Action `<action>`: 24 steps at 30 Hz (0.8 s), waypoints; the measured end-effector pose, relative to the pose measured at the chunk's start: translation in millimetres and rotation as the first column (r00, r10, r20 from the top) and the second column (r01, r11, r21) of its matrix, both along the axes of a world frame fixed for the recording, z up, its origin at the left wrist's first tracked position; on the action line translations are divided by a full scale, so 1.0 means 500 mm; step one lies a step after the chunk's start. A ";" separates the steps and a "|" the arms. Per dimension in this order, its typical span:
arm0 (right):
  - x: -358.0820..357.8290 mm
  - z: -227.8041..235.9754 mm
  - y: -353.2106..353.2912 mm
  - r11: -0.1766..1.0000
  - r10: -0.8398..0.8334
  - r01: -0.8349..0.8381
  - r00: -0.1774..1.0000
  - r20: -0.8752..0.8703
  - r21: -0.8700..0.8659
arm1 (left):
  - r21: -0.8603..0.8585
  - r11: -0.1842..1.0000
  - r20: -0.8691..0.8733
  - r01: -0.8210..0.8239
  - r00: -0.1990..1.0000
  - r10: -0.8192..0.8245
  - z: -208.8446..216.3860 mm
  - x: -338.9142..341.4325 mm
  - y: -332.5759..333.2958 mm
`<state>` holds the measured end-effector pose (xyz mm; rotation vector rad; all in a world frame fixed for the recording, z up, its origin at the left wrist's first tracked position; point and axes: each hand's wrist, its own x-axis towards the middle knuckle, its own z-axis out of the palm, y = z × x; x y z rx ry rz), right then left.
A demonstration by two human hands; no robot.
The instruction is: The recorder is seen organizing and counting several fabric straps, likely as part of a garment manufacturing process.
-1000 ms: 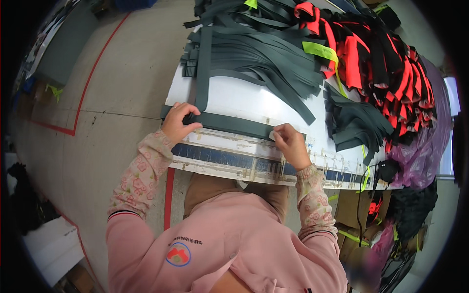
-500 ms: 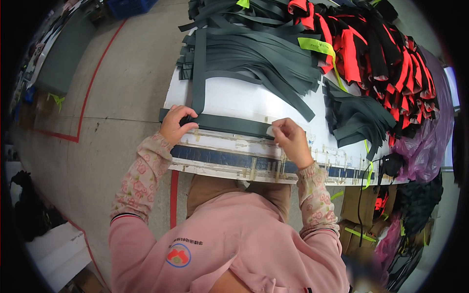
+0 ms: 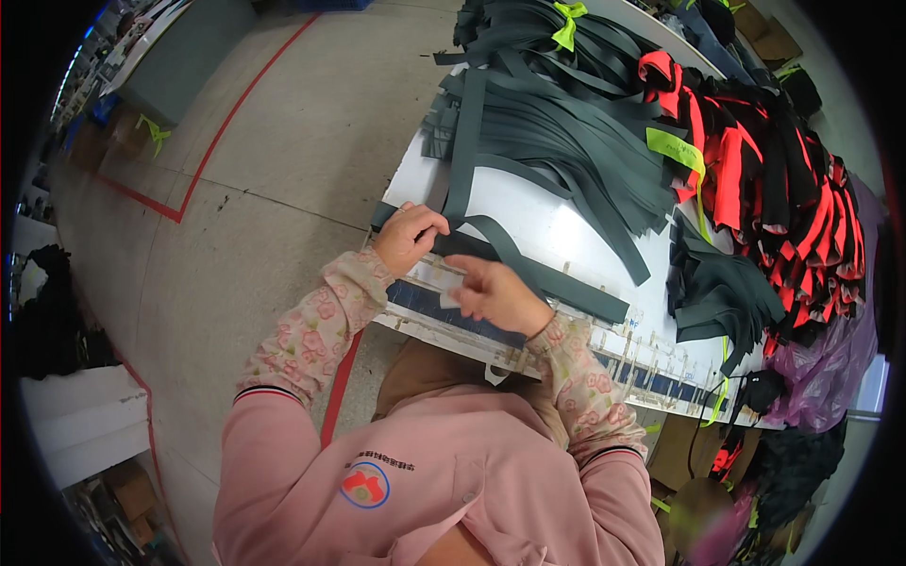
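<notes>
Dark green flat elastic-like straps lie on a white work table (image 3: 422, 179). My left hand (image 3: 408, 238) is closed at the near left edge, its curled fingers on the end of a strap (image 3: 576, 291) that runs along the table's near side. Beside it, my right hand (image 3: 500, 294) has its index finger toward the left hand. Between its thumb and fingers is a small flat white piece (image 3: 451, 298), perhaps chalk. Another strap (image 3: 465, 141) crosses from the far side to my left hand. A large bundle of straps (image 3: 557, 141) lies beyond.
A smaller strap bundle (image 3: 722, 288) lies on the right. Red-and-black fabric pieces (image 3: 755, 170) are heaped behind it, above purple plastic (image 3: 826, 344). A tape-marked strip (image 3: 491, 325) runs along the near edge. Left of the table is floor with a red line (image 3: 236, 108).
My right hand has moved left along the strap, close to my left hand. The near strap now lifts and bends near the hands. The view has shifted, moving the table rightward.
</notes>
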<state>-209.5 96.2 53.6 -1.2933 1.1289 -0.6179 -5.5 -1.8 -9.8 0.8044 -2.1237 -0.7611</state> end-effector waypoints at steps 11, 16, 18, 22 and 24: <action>0.019 -0.020 -0.046 0.884 -0.390 0.311 0.902 -0.185 -0.349 | 0.017 1.000 0.059 -0.025 0.998 0.023 0.004 -0.004 0.009; 0.052 -0.075 -0.050 0.856 -0.411 0.320 0.897 -0.159 -0.406 | 0.026 0.999 0.079 -0.030 0.996 0.028 -0.001 0.000 0.010; 0.057 -0.078 -0.051 0.839 -0.435 0.344 0.890 -0.138 -0.422 | 0.028 0.999 0.088 -0.032 0.996 0.030 -0.002 -0.001 0.010; 0.066 -0.095 -0.054 0.822 -0.450 0.321 0.872 -0.193 -0.470 | 0.015 0.999 0.098 -0.046 0.994 0.044 -0.003 -0.002 0.012; 0.065 -0.102 -0.053 0.803 -0.469 0.316 0.859 -0.207 -0.506 | 0.014 0.999 0.098 -0.045 0.994 0.043 -0.001 -0.004 0.013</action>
